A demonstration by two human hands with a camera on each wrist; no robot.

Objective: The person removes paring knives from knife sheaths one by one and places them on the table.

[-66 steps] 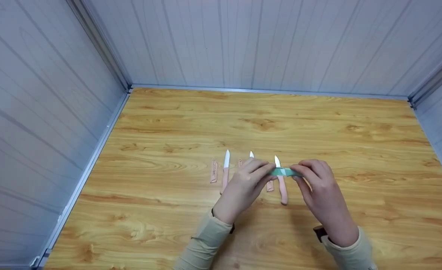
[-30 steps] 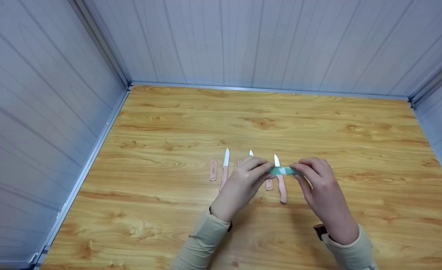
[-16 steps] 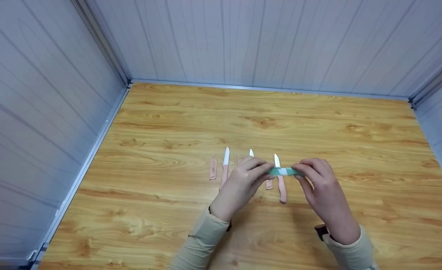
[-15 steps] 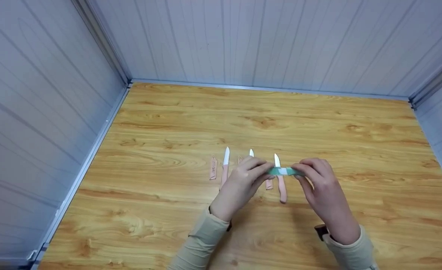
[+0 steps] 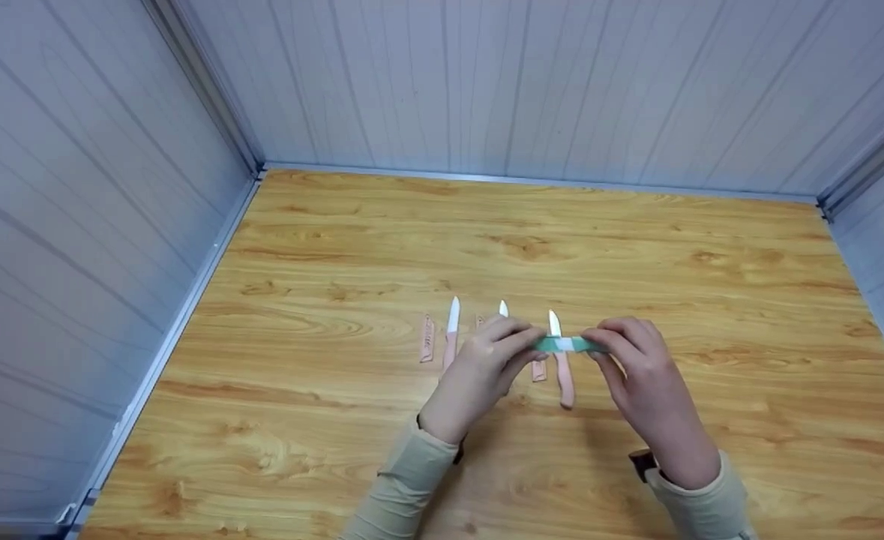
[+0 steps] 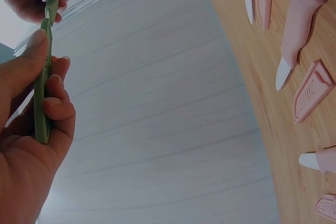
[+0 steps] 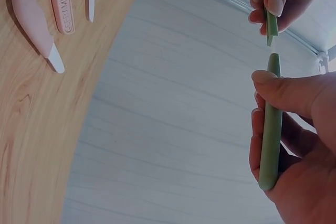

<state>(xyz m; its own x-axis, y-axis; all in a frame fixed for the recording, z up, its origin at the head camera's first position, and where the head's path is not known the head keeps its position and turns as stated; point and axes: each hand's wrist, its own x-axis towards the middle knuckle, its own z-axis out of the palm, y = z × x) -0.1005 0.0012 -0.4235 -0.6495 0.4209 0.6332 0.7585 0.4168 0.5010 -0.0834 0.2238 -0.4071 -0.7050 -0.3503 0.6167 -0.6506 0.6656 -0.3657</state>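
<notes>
In the head view my left hand (image 5: 483, 371) and right hand (image 5: 648, 390) meet over a small green-handled knife. My right fingers pinch its smooth green handle (image 7: 271, 129) along its length. The left fingers and thumb hold the green blade sheath (image 6: 42, 87). A short stretch of white blade (image 5: 564, 344) shows between sheath and handle; the rest of the blade is hidden in the sheath. Sheath and handle lie in one line, raised above the table. Beneath the hands, a pink knife (image 5: 564, 382) lies with its white blade pointing away, beside a partly covered pink sheath (image 5: 538, 370).
On the wooden table (image 5: 322, 450) a second pink knife (image 5: 451, 345) and its pink sheath (image 5: 427, 339) lie left of the hands. A third knife's white blade tip (image 5: 503, 308) shows past the left hand. Pale panel walls (image 5: 412, 90) enclose the back and sides.
The view has shifted very slightly. Both hands keep the same hold, and the strip of white blade between sheath and handle looks about the same.
</notes>
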